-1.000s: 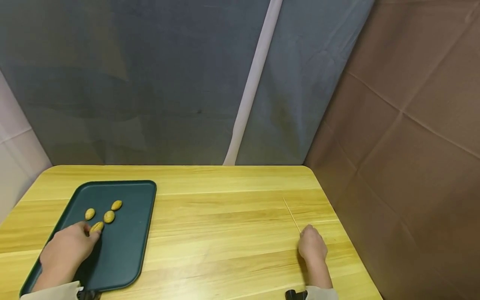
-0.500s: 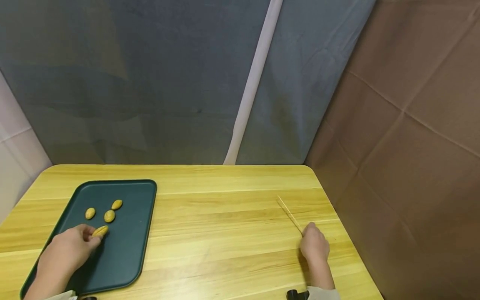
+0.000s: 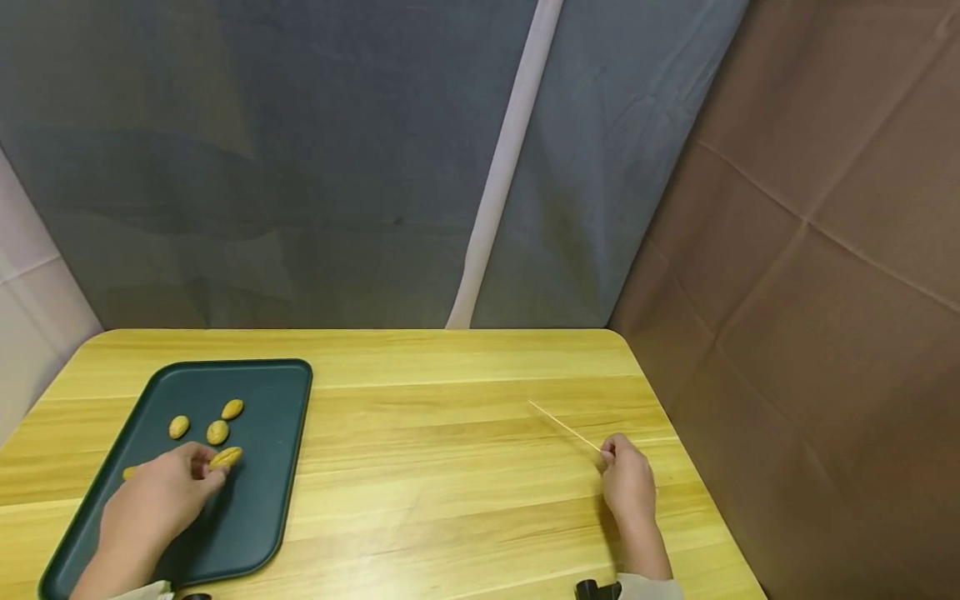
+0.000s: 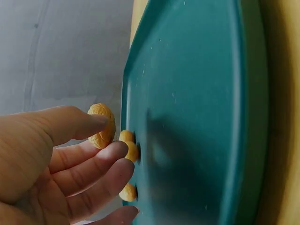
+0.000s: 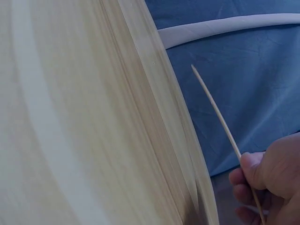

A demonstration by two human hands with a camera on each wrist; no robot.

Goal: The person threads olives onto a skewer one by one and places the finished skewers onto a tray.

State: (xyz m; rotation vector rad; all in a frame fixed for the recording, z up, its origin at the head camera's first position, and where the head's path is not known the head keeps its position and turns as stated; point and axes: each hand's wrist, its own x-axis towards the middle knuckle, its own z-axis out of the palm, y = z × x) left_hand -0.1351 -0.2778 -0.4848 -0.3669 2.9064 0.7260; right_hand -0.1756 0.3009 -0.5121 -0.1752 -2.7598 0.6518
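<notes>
In the head view my left hand [image 3: 161,496] is over a dark green tray [image 3: 258,533]. Its thumb and fingers pinch a tan, wrinkled walnut [image 4: 103,125], lifted off the tray. Three more walnuts lie just beyond the hand: one at left [image 3: 178,427], one in the middle [image 3: 217,432], one behind it [image 3: 232,409]. Another walnut [image 3: 130,472] peeks out left of the hand, mostly hidden. Over at the right, my right hand [image 3: 628,479] holds a thin pointed wooden skewer [image 5: 215,107] between thumb and curled fingers. Its tip points away and to the left.
A wooden table [image 3: 420,500] spans both hands, with the tray at its left side. Grey-blue cloth [image 3: 337,208] hangs behind it, crossed by a pale strip [image 3: 510,150]. Brown cloth [image 3: 810,317] stands along the right side.
My left hand has moved right with the walnut, uncovering part of another at its left. The skewer's tip has swung left in my right hand, which has hardly moved.
</notes>
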